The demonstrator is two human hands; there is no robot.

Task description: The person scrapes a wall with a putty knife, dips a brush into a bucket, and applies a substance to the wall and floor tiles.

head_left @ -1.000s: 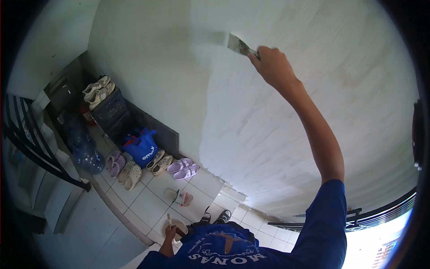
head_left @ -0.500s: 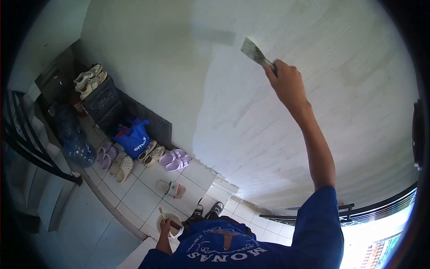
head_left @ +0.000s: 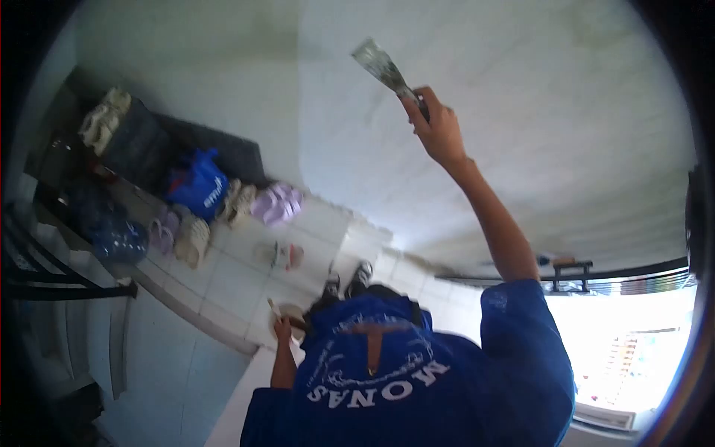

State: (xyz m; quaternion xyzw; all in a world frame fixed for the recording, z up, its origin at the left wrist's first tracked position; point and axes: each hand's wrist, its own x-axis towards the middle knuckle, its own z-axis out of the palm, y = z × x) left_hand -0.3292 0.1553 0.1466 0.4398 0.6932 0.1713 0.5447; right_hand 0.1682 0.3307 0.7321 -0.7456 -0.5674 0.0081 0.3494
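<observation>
My right hand (head_left: 436,127) is raised high in front of the white plastered wall (head_left: 536,134) and grips the handle of a flat metal putty knife (head_left: 381,67). The blade points up and left, away from the wall surface. Low down by my waist, my left hand (head_left: 282,328) holds a small white bowl (head_left: 292,314) with a stick standing in it. My blue shirt fills the bottom of the view, and my dark shoes (head_left: 346,281) stand on the tiled floor.
Along the wall's foot lie several sandals and shoes (head_left: 223,216), a blue bag (head_left: 197,186), a dark crate (head_left: 138,134) with shoes on top and blue water bottles (head_left: 112,231). A dark railing (head_left: 52,276) runs at left. A balcony rail (head_left: 596,272) runs at right.
My right hand has pulled the putty knife left and off the wall, tilting the blade upward. The view has swung downward and blurred. My left hand still holds the bowl.
</observation>
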